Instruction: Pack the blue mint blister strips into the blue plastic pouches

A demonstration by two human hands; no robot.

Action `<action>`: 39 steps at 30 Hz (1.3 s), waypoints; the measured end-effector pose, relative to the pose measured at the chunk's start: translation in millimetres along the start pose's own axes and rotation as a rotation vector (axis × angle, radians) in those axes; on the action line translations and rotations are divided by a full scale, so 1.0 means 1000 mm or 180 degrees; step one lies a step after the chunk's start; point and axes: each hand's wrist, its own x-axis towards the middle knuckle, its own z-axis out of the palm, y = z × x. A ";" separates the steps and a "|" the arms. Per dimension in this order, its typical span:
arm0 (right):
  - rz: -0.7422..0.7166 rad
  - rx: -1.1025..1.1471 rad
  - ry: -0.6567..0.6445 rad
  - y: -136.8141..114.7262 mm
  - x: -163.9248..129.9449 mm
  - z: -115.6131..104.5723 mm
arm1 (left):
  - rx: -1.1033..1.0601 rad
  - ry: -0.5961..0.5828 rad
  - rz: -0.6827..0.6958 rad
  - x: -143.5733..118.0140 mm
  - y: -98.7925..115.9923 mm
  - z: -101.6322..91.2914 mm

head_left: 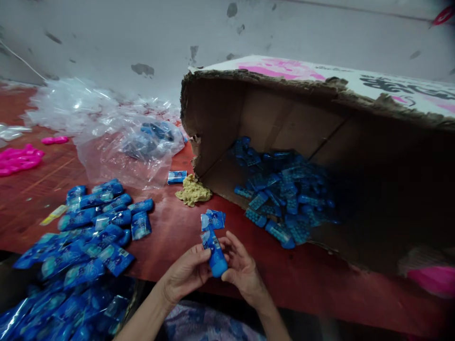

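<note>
Near the table's front edge my left hand (190, 270) grips a small blue plastic case (216, 260) with a printed wrapper at its upper end. My right hand (245, 270) has its thumb at the case's lower end and its fingers curled along the right side. Just beyond the case lie flat blue printed wrappers (215, 219) on the red table. Left of my hands is a pile of wrapped blue cases (110, 218). More wrapped cases (64, 312) fill the space below the table edge at lower left.
A torn cardboard box (284, 104) lies on its side at right, holding many bare blue cases (291, 189). A yellowish crumpled lump (193, 190) and a small blue packet stack (177, 177) sit by its corner. Clear plastic bags (124, 156) and pink pieces (21, 158) lie left.
</note>
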 end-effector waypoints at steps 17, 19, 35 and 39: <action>-0.0352 -0.0673 0.0308 0.004 -0.001 -0.002 | -0.0042 0.0396 0.0297 -0.004 -0.023 0.023; -0.0370 -0.0504 0.0288 0.004 0.002 -0.004 | 0.0033 0.0413 0.0254 -0.004 -0.023 0.024; -0.0416 -0.1368 0.0503 0.022 0.005 0.001 | -0.0179 0.0856 0.0752 -0.006 -0.010 0.013; -0.0659 -0.2688 0.0346 0.001 0.020 0.000 | -0.0805 0.1981 0.1847 -0.030 0.060 -0.014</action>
